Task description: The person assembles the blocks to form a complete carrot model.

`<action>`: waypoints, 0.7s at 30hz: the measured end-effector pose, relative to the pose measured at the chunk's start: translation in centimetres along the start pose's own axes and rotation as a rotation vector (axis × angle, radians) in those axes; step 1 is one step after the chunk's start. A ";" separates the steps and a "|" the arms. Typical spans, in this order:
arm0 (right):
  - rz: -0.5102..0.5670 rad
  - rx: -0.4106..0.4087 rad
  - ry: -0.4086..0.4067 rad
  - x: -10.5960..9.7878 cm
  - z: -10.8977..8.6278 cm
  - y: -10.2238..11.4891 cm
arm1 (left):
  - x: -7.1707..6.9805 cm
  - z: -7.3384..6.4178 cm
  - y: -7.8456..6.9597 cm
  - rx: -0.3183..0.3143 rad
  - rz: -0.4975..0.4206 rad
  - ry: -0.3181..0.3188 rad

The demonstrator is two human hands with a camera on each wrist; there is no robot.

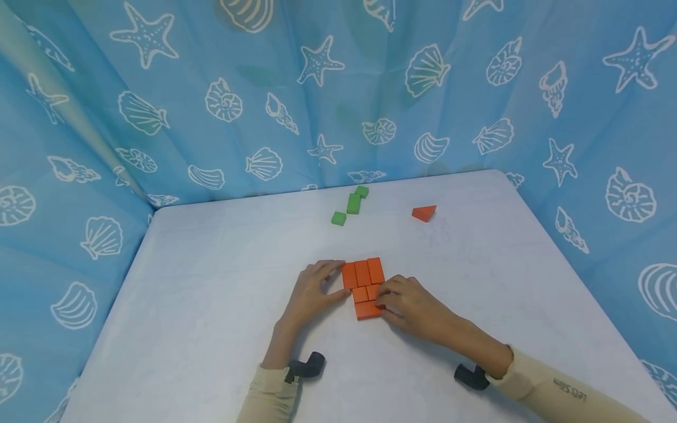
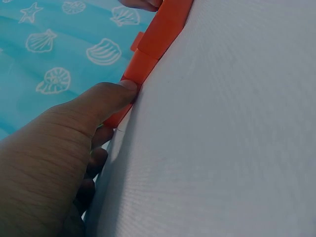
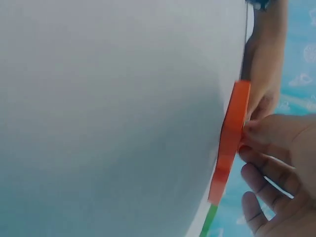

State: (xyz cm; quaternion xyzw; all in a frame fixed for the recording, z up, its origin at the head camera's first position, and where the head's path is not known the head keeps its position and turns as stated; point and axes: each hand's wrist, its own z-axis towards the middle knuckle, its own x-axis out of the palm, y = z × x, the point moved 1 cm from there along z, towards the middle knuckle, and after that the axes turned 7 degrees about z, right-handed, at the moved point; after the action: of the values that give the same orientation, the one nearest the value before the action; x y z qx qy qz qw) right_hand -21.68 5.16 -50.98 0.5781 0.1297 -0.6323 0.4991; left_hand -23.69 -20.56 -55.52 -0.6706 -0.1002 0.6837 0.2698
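Observation:
Several flat orange blocks lie edge to edge on the white table in front of me. Three oblong ones form the far row, two small ones sit in the middle, and one oblong piece lies crosswise nearest me. My left hand holds the far row's leftmost block, index finger at its far corner and thumb at its near end. With curled fingers, my right hand pinches the small block on the right of the middle row, partly covering it and the crosswise piece.
Behind the orange blocks, green blocks lie close together near the table's back edge. Right of them is an orange triangular block. A blue curtain with shell prints hangs around the table.

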 end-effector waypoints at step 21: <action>-0.193 0.496 -0.116 -7.7 5.3 -16.5 | 0.2 0.1 0.2 0.037 -0.012 -0.018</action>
State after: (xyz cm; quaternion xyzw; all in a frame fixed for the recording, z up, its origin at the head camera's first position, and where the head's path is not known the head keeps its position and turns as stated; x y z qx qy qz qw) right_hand -39.04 12.63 -49.53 0.6303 -0.0035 -0.7217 0.2862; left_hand -23.84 -20.63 -55.79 -0.6586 -0.0943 0.6899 0.2853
